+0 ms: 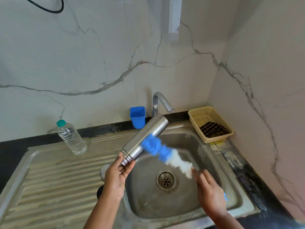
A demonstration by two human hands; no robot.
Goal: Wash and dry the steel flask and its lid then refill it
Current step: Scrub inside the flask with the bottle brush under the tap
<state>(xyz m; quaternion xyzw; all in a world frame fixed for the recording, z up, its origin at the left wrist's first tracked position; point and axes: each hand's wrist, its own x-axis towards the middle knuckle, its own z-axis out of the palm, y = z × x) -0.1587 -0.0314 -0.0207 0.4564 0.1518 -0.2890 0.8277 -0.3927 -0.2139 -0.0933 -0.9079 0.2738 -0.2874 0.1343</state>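
My left hand [118, 174] grips the open threaded mouth end of the steel flask [145, 138], which slants up and away over the sink basin [189, 204]. My right hand [209, 190] holds the handle of a blue and white bottle brush [165, 154], blurred, with its blue bristles against the flask's side. The flask's lid [104, 171] lies on the draining board behind my left hand, mostly hidden.
A tap [162, 101] stands behind the basin, with a blue cup [137, 117] to its left. A clear water bottle [71, 138] with a green cap stands on the draining board. A beige basket [210, 123] holding a striped cloth sits at the right.
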